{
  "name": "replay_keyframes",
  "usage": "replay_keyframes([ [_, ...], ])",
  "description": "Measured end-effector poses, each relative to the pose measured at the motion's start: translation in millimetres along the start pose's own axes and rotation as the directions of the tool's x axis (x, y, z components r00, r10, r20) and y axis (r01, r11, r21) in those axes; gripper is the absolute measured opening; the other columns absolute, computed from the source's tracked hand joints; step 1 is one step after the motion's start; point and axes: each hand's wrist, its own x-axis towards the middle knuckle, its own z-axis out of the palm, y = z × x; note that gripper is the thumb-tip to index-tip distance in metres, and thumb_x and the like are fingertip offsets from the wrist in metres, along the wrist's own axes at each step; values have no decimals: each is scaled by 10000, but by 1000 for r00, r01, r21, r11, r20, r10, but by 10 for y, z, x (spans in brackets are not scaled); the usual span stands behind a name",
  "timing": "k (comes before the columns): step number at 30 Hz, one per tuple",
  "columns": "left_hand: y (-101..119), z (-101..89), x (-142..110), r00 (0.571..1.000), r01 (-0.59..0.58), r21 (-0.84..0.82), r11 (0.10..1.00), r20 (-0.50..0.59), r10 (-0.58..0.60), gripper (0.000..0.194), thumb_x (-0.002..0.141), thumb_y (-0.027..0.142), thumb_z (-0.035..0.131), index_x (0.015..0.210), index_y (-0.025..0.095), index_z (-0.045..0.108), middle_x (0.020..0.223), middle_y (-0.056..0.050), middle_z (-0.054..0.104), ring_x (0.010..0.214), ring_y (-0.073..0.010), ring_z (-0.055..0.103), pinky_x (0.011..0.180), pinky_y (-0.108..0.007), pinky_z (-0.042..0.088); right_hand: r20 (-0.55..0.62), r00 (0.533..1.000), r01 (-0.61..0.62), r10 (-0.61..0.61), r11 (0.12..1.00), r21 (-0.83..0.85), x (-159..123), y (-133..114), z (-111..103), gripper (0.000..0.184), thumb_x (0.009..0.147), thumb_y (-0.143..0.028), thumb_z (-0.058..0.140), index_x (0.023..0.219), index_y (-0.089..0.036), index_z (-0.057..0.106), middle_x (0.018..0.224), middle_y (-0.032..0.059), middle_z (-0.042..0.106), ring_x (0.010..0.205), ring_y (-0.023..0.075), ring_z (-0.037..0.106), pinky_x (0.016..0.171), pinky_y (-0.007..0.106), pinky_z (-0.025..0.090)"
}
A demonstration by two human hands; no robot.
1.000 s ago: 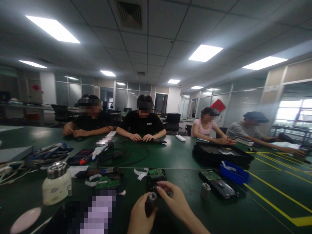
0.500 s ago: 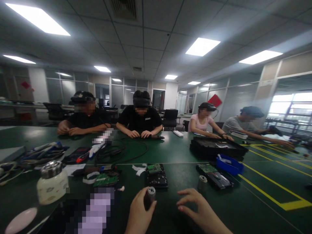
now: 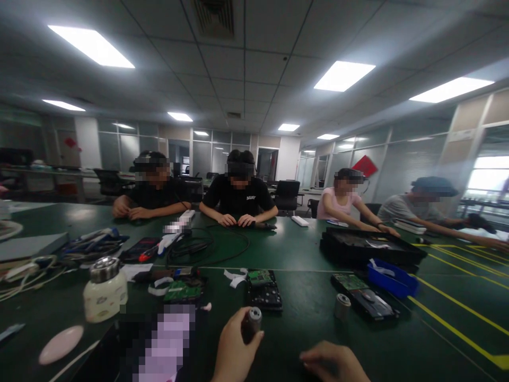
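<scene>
My left hand point(image 3: 238, 345) is closed around a small metal cylinder point(image 3: 255, 315) that looks like a little motor, held upright with its round end facing up. Lower right, my right hand point(image 3: 336, 361) hovers low over the table, its slightly blurred fingers reaching left with nothing visible in them. A similar metal cylinder point(image 3: 342, 307) stands on the table beyond the right hand. Behind the left hand lies a black hard drive point(image 3: 265, 300) with a green circuit board point(image 3: 260, 277) on it. Another hard drive point(image 3: 366, 298) is to the right.
A blue tray point(image 3: 392, 278) and a black bin point(image 3: 371, 252) stand right. On the left are a cream jar point(image 3: 105, 294), a pink oval object point(image 3: 61, 345), a green circuit board point(image 3: 185, 292) and cables point(image 3: 199, 246). Several people sit across the green table point(image 3: 294, 249).
My right hand has dropped lower, its fingers drawing closer together. My left hand still holds the cylinder. The view has shifted slightly left.
</scene>
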Motion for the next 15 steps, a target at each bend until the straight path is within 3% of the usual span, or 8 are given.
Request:
replay_keyframes([
  [2, -3, 3, -3, 1000, -17, -13, 1000, -3, 17, 369, 664, 238, 609, 1028, 177, 609, 1039, -73, 676, 990, -230, 613, 885, -320, 451, -137, 990, -9, 17, 998, 61, 207, -222, 133, 154, 735, -364, 648, 746, -228, 719, 768, 37, 713, 762, 226, 659, 734, 320, 496],
  [6, -46, 21, 17, 997, -65, -75, 995, 23, 67, 341, 660, 192, 605, 1001, 192, 613, 1029, -68, 682, 974, -224, 623, 873, -316, 462, -210, 977, 82, -39, 977, 199, 630, -544, 461, 142, 706, -319, 675, 743, -183, 688, 733, 28, 702, 722, 200, 653, 703, 287, 491],
  [10, -96, 47, 45, 997, -61, -112, 992, 39, 66, 367, 657, 173, 603, 1024, 181, 598, 1026, -88, 684, 977, -238, 627, 876, -332, 468, -240, 970, 107, -46, 963, 246, 779, -573, 681, 46, 706, -215, 644, 683, -179, 660, 714, 13, 696, 710, 181, 650, 693, 267, 485],
  [15, -46, 23, 18, 997, -78, -98, 992, 8, 80, 355, 661, 179, 603, 1015, 188, 614, 1033, -80, 683, 986, -235, 625, 876, -313, 471, -238, 970, 110, -54, 967, 231, 773, -524, 697, 62, 699, -166, 614, 646, -181, 641, 699, 3, 689, 708, 174, 648, 685, 258, 481],
])
